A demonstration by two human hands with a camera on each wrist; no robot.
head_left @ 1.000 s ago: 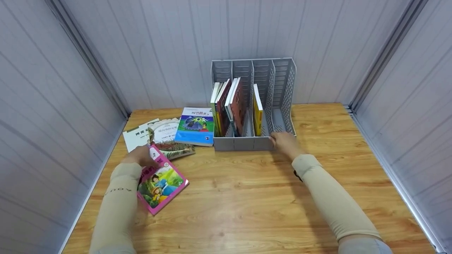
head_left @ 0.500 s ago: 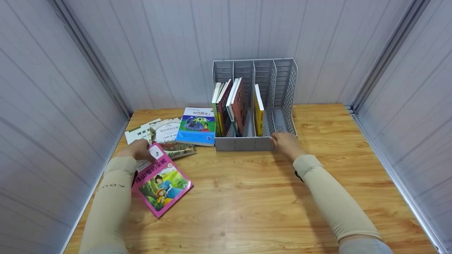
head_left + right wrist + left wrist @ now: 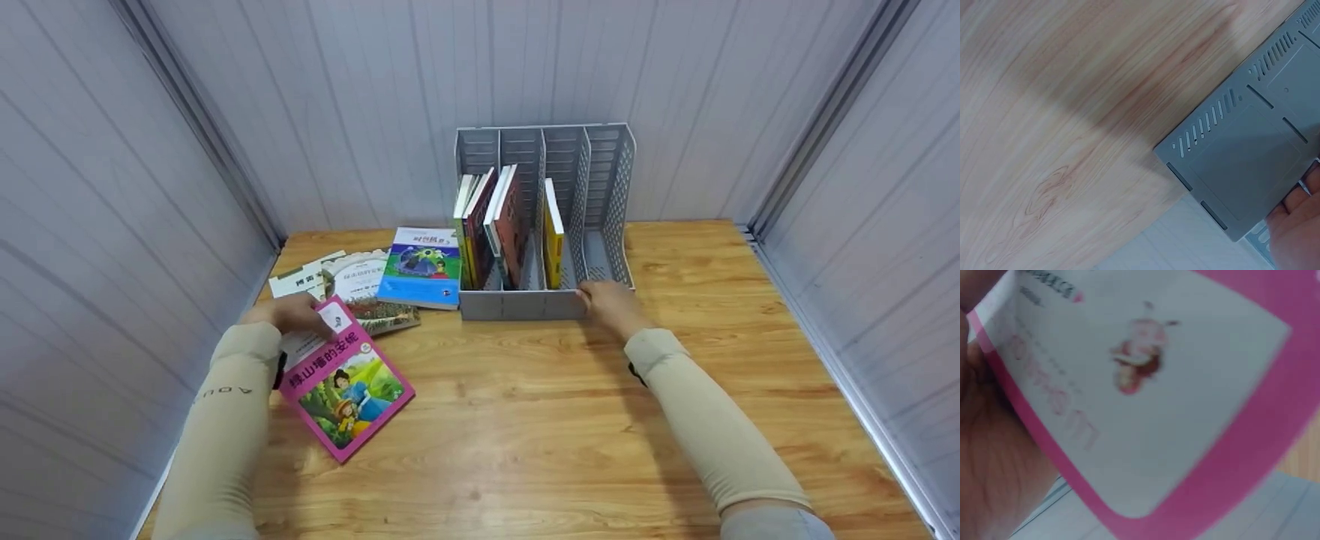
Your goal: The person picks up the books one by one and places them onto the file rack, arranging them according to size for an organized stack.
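Hand (image 3: 982, 455) grips pink book (image 3: 1185, 410) underneath.

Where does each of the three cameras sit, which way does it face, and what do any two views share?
Head: worn high, facing forward and down at the table; both sleeved forearms, left hand and right hand show.
Left wrist: close under the pink book; part of the left hand shows at the left edge.
Right wrist: low, facing the grey file rack; right fingertips show.
Shared: head and left wrist both show the pink book; head and right wrist the rack.
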